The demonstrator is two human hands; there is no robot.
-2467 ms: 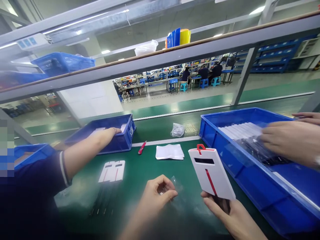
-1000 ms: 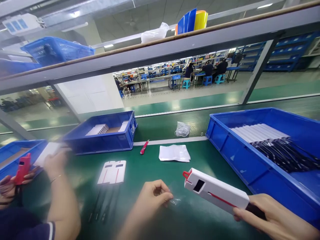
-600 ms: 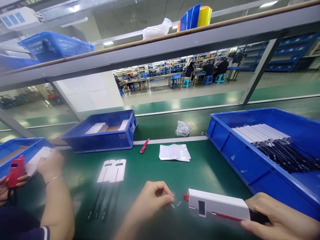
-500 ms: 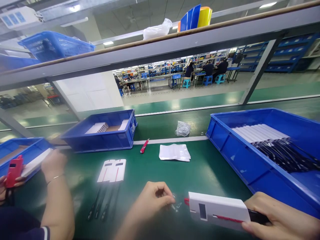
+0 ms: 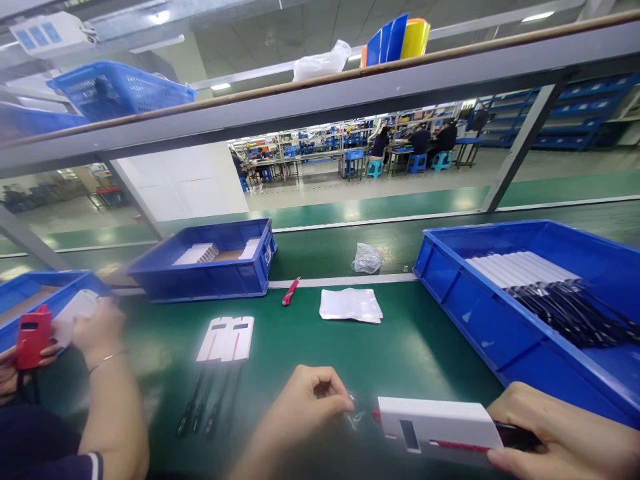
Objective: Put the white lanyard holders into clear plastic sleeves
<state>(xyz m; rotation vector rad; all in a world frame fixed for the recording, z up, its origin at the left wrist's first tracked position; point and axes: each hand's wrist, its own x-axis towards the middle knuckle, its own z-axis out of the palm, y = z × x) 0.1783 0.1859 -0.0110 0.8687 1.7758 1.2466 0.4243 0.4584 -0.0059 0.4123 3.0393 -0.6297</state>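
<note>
My right hand (image 5: 560, 433) grips one end of a flat white device (image 5: 440, 430) with a red stripe and a dark window, held lying sideways just above the green table (image 5: 415, 347). My left hand (image 5: 307, 407) is closed in a pinch on a small clear plastic bag (image 5: 356, 417) right at the device's red-tabbed left end. A stack of clear bags (image 5: 351, 305) lies further back on the table.
A co-worker's hands (image 5: 95, 327) at the left hold a red device (image 5: 31, 337) and a white one. Two white devices (image 5: 226, 339) and black cables (image 5: 205, 407) lie in front of me. Blue bins stand at right (image 5: 500, 333) and back left (image 5: 205, 280); a red cutter (image 5: 290, 291) lies nearby.
My right hand has turned the white device from upright to lying flat and lowered it toward my left hand's pinched bag. The co-worker pulled back from the bin and now holds devices.
</note>
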